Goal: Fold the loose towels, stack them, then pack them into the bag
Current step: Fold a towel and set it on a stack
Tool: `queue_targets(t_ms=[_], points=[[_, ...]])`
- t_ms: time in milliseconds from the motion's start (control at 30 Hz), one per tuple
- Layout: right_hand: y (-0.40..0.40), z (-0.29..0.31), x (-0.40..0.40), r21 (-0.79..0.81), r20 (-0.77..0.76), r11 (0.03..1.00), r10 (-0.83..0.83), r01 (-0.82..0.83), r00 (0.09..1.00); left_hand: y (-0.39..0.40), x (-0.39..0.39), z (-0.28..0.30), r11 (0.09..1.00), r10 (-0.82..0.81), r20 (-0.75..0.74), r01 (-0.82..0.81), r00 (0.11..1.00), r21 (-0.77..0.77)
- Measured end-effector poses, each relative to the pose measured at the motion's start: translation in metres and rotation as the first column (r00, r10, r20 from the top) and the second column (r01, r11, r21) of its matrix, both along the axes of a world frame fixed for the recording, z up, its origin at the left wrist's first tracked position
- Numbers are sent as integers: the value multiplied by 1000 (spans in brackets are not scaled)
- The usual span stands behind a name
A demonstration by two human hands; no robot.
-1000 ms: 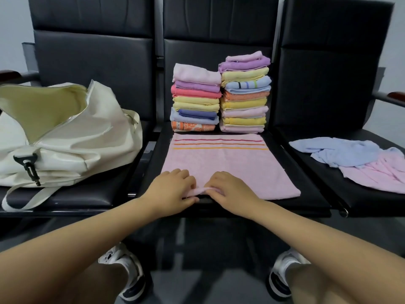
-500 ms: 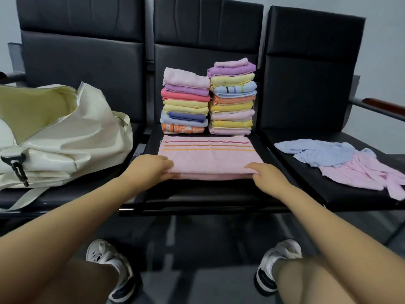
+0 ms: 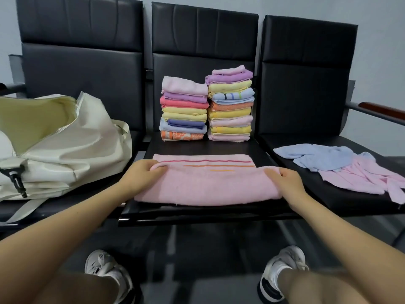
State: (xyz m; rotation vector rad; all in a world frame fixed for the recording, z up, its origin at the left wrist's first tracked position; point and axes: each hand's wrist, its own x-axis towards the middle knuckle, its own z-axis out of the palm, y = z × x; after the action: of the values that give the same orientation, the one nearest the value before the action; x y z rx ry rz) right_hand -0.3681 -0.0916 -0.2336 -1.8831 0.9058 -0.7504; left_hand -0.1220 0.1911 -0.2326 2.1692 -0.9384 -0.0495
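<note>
A pink towel with red and orange stripes (image 3: 208,183) lies on the middle seat, its near half folded up over the far half. My left hand (image 3: 140,174) pinches the folded edge at the left corner. My right hand (image 3: 285,181) pinches the same edge at the right corner. Behind the towel stand two stacks of folded towels: a shorter left stack (image 3: 184,109) and a taller right stack (image 3: 230,104). A cream bag (image 3: 65,148) sits open on the left seat. A loose blue towel (image 3: 315,156) and a loose pink towel (image 3: 361,176) lie on the right seat.
Three black padded seats (image 3: 197,213) form one row with tall backrests (image 3: 203,40). A wooden armrest (image 3: 381,109) juts out at the right. My two white shoes (image 3: 282,268) rest on the floor below the seat edge.
Both hands have carried the towel's near edge away from me, folding it over the far part. They moved apart from the middle to the two corners.
</note>
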Motion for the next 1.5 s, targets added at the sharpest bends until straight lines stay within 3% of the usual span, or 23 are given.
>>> queue_targets(t_ms=[133,367,467,567,633,767,933,1033,1133,1200,1333,1400,1500], points=[[-22,4,35,-100,-77,995,7,-15,997,-22,28,-1,989,50,178,-74,983,130],[-62,4,113,-299,-126,954,-32,-7,992,-70,85,-5,955,177,328,-243,928,170],[-75,-11,136,-264,-186,964,-68,17,980,-81,97,-16,949,194,403,-275,895,155],[-75,-24,144,-207,-295,977,-107,45,950,-86,96,-30,894,175,466,-339,867,294],[-76,-23,142,-229,-357,972,-126,44,926,-85,88,-33,878,218,478,-385,851,284],[-74,-14,129,-209,-557,978,-123,4,821,-80,57,-31,934,206,448,-312,870,175],[-51,0,109,-130,-678,991,-72,-23,732,-78,19,-36,975,27,305,-93,952,203],[-41,6,102,-15,-601,999,-32,29,799,-77,14,-37,930,-54,279,-54,959,364],[-30,12,106,308,-294,950,48,47,955,-74,11,-38,899,-87,305,-57,948,434],[-13,23,114,320,-150,947,57,-6,987,-73,9,-37,897,-90,320,-63,943,438],[31,45,138,254,9,948,196,-192,980,-71,7,-37,903,-81,334,-73,939,424],[55,49,148,185,-55,928,339,-324,939,-69,5,-36,903,-79,323,-70,943,425],[76,40,156,301,-133,845,496,-441,858,-69,4,-35,905,-81,308,-60,948,420]])
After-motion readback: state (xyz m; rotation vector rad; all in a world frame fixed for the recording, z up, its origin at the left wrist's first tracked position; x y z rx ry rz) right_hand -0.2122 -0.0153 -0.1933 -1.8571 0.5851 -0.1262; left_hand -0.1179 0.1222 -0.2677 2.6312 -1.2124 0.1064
